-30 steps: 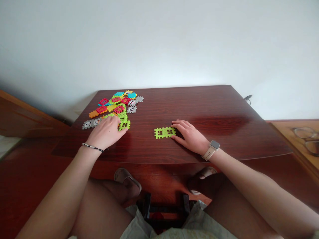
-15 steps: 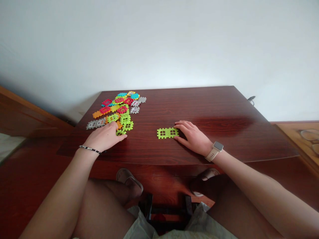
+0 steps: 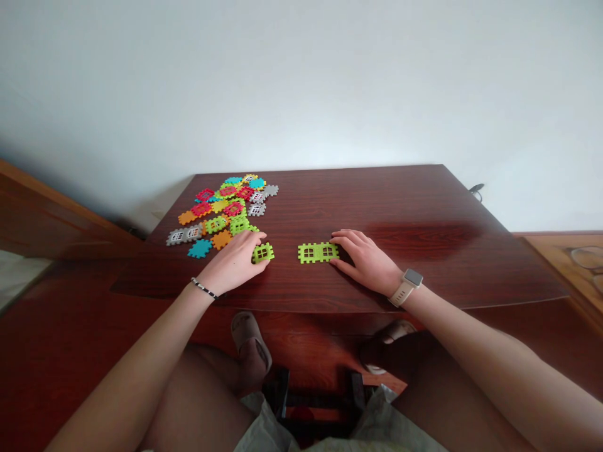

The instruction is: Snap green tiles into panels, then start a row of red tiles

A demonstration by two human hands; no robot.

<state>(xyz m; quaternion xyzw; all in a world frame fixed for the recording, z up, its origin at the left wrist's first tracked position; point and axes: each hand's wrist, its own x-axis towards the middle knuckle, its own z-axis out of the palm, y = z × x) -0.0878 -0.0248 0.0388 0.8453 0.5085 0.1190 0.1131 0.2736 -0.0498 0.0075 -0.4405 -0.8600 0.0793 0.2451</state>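
Observation:
My left hand (image 3: pixel 235 260) grips a green window tile (image 3: pixel 262 253) between thumb and fingers, low over or on the table. Two joined green window tiles (image 3: pixel 318 252) lie flat to the right of it, with a gap between. At their right end, my right hand (image 3: pixel 363 258) holds the joined pair by its edges, thumb at the near side and fingers at the far side. Behind my left hand spreads a pile of notched plastic tiles (image 3: pixel 233 208) in red, green, yellow, grey, orange and blue. A blue tile (image 3: pixel 200 248) and an orange tile (image 3: pixel 221 239) lie nearest that hand.
The dark wooden table (image 3: pixel 377 201) reaches back to a white wall (image 3: pixel 311 81). Joined grey window tiles (image 3: pixel 184 235) lie at the pile's left edge. A dark object (image 3: pixel 477 188) shows beyond the table's right side.
My left hand has moved right, carrying the green window tile away from the pile toward the joined pair. The blue tile is now uncovered. My right hand has stayed in place.

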